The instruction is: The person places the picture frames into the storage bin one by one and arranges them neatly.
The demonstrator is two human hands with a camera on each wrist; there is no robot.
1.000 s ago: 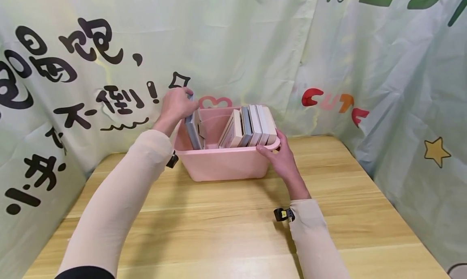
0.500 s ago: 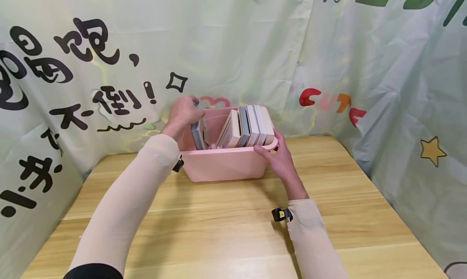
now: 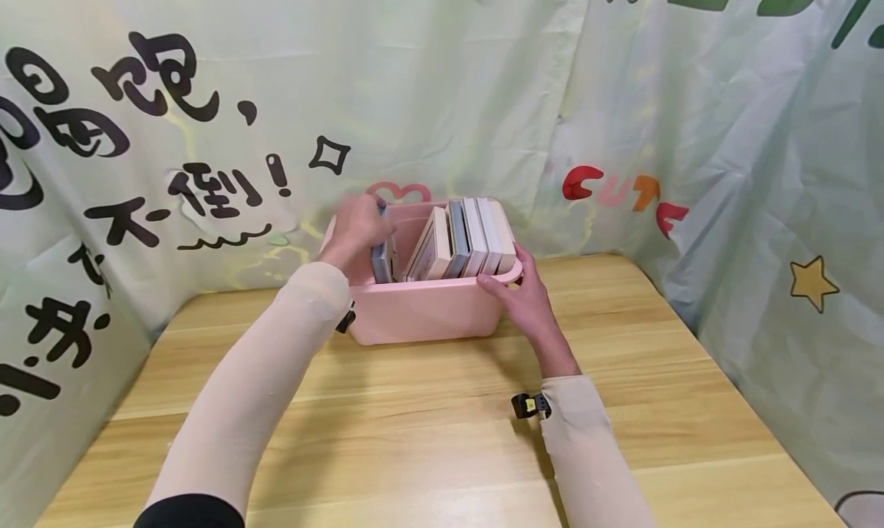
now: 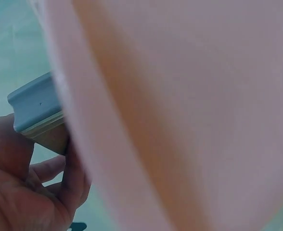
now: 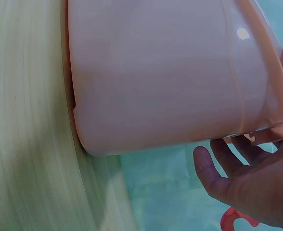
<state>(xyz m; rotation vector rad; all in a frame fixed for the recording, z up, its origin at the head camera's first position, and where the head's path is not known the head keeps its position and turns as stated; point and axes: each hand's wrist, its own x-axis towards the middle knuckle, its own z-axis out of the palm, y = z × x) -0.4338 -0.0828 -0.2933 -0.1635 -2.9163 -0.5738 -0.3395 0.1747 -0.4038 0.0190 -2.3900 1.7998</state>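
Observation:
A pink plastic bin (image 3: pixel 424 313) stands on the wooden table. My left hand (image 3: pixel 361 227) pinches the top of a blue-grey hardcover book (image 3: pixel 381 263), which stands inside the bin's left part. In the left wrist view, thumb and fingers are on either side of the book (image 4: pixel 38 106), and the bin wall covers part of it. Several upright books (image 3: pixel 476 240), white, cream and one blue-grey, lean at the bin's right end. My right hand (image 3: pixel 530 301) grips the rim at that end, thumb in front. Below the rim, its fingers (image 5: pixel 208 168) curl by the bin's outer wall.
The wooden table (image 3: pixel 428 420) spreads out in front of the bin. A pale printed curtain (image 3: pixel 442 83) hangs close behind it and along both sides. Between the held book and the leaning row there is a gap inside the bin.
My left hand has moved right and down, bringing the blue-grey book deeper into the bin and closer to the row. The right hand keeps its grip on the rim. The view shifts slightly.

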